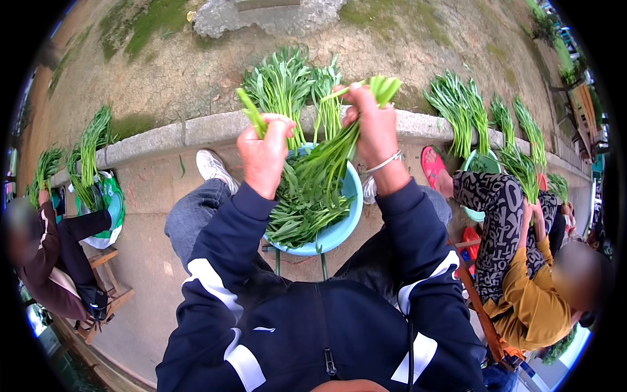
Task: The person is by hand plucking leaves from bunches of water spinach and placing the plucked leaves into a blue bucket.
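Observation:
My right hand point(373, 122) grips a bunch of leafy green stems point(338, 152), cut ends up and leaves hanging down over a light-blue basin point(353, 215). One stem also sticks out toward the left from between its fingers. My left hand point(267, 152), apart from the right, is closed around a few short stem pieces point(253, 115). Loose green leaves point(306, 215) lie in the basin between my knees. Just beyond my hands, a large bundle of leafy greens point(279, 83) and a smaller bundle point(325, 93) lean on the concrete curb point(205, 131).
To my right a seated person point(534, 294) holds greens above a pale-green basin point(482, 161). Another seated person point(54, 264) is at left, by a green-and-white bag point(115, 215). More bundles point(455, 112) line the curb. Bare soil point(196, 88) lies beyond it.

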### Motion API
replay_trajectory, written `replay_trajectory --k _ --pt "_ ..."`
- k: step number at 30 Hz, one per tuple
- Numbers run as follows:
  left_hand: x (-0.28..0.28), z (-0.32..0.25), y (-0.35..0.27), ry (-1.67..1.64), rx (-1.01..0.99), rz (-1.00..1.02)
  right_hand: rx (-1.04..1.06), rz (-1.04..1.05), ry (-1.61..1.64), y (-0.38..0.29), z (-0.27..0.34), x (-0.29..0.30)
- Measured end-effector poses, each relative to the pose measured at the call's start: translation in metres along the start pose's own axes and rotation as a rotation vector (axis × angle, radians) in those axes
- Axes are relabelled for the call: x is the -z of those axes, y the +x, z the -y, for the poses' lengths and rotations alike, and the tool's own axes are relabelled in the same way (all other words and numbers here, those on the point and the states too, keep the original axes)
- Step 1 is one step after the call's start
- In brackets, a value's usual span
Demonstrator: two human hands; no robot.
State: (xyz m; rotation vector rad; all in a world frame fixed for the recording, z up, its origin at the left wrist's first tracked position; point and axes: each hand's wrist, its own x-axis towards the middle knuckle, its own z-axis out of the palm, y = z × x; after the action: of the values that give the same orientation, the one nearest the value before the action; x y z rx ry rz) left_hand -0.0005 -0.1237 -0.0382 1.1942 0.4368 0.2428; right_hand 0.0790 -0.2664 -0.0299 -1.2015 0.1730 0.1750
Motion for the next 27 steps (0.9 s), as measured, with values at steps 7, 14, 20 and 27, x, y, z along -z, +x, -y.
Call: replay_trajectory --k 7,14,20,27 --pt "0.014 0.004 -0.009 0.330 -0.017 0.480 0.081 -0.077 -0.069 0.020 0.050 0.048" --pt "0.020 0.034 -0.036 0.595 0.318 0.768 0.032 -0.040 -0.177 0.010 0.046 0.051" --pt "0.007 0.002 -0.022 0.335 0.287 0.637 -0.067 0.128 -0.271 -0.005 0.030 0.033" --pt "0.003 -0.006 -0.015 0.182 0.380 0.565 -0.164 0.450 -0.245 -0.017 0.009 0.007"
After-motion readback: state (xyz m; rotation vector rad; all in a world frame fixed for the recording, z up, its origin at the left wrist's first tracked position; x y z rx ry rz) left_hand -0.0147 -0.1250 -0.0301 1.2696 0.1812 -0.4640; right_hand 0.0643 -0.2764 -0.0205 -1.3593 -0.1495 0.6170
